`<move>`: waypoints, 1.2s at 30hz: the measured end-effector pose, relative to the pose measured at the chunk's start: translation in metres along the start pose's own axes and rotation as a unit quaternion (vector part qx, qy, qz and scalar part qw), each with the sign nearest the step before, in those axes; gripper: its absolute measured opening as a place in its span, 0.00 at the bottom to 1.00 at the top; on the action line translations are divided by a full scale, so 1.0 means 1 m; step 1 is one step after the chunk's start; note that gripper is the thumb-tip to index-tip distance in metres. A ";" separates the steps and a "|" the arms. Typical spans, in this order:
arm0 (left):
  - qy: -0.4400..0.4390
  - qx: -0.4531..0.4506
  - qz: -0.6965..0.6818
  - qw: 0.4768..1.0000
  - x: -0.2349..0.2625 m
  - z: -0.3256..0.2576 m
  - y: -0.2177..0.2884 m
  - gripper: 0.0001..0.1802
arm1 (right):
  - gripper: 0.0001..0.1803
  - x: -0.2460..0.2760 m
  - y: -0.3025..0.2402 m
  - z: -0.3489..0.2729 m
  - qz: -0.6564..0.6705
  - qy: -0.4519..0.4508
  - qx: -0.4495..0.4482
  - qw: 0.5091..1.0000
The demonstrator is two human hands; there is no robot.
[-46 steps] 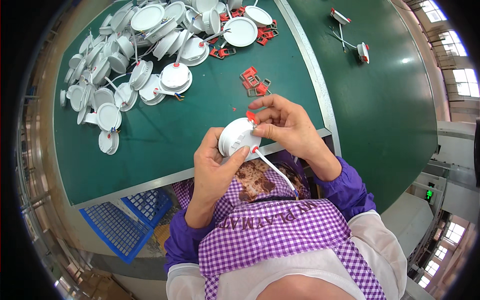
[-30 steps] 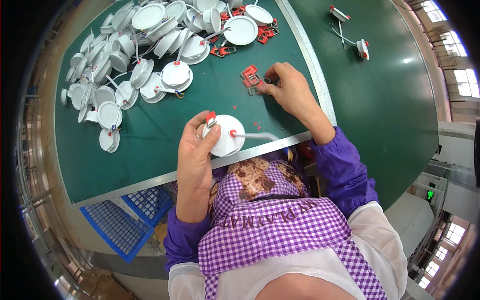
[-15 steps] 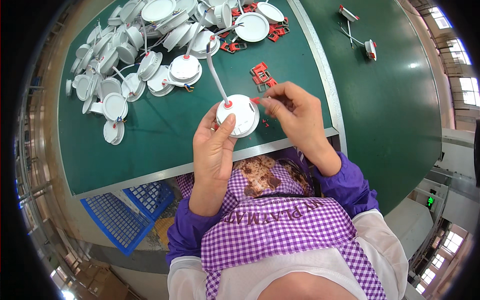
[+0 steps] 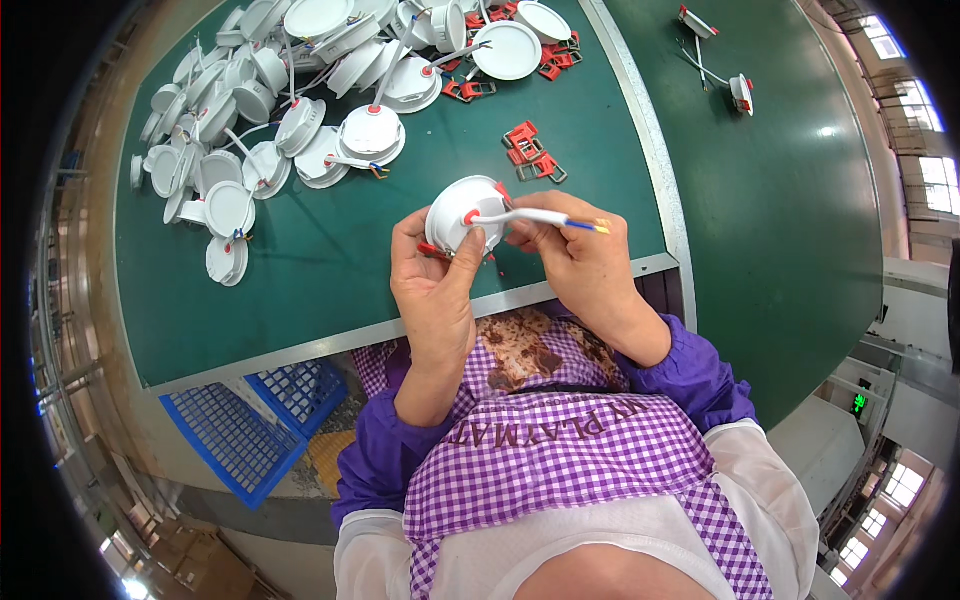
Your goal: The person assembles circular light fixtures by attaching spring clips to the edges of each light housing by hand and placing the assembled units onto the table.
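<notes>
My left hand (image 4: pixel 435 280) is closed on a round white downlight (image 4: pixel 448 205), its thumb across the back, just above the table's near edge. The downlight is tilted, and a white cable (image 4: pixel 535 214) with blue and yellow wire ends runs from its red grommet (image 4: pixel 471 217) to the right. One red spring clip (image 4: pixel 432 250) shows beside my left fingers. Another red clip (image 4: pixel 503 192) sits at the lamp's right rim. My right hand (image 4: pixel 588 255) pinches at that rim below the clip, its fingertips partly hidden behind the cable. Several loose red clips (image 4: pixel 525 145) lie beyond.
A heap of white downlights (image 4: pixel 230 150) with cables fills the table's far left. More red clips (image 4: pixel 470 90) lie by it. A metal strip (image 4: pixel 640 110) divides off the right side, where two downlights (image 4: pixel 740 95) lie. Blue crates (image 4: pixel 230 430) stand below, left.
The downlight has turned and tilted, so its cable now points right instead of up. My right hand has moved in against the rim, where a red clip now sits.
</notes>
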State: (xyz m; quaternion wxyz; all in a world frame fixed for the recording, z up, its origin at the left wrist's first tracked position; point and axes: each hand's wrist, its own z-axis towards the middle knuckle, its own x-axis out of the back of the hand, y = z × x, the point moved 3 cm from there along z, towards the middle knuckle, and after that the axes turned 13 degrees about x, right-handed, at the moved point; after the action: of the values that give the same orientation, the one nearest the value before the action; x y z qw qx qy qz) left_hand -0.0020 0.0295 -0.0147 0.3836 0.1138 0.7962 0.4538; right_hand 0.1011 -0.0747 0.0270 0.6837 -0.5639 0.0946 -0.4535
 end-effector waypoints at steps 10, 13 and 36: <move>-0.039 -0.019 0.038 0.998 0.000 -0.002 0.009 0.18 | 0.09 0.001 0.016 0.003 0.033 0.005 -0.017 0.999; -0.041 -0.010 0.054 0.998 -0.001 -0.007 0.010 0.18 | 0.15 0.001 0.011 -0.001 0.171 0.051 -0.080 0.981; -0.123 0.094 0.059 0.986 -0.019 -0.007 0.001 0.18 | 0.22 0.032 0.014 -0.012 0.246 0.015 -0.150 0.957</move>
State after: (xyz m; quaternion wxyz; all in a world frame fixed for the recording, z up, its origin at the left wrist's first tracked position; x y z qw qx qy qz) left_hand 0.0065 0.0153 -0.0025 0.4386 0.2514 0.7741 0.3810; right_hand 0.1190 -0.1063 0.0228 0.6803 -0.6122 0.3077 -0.2604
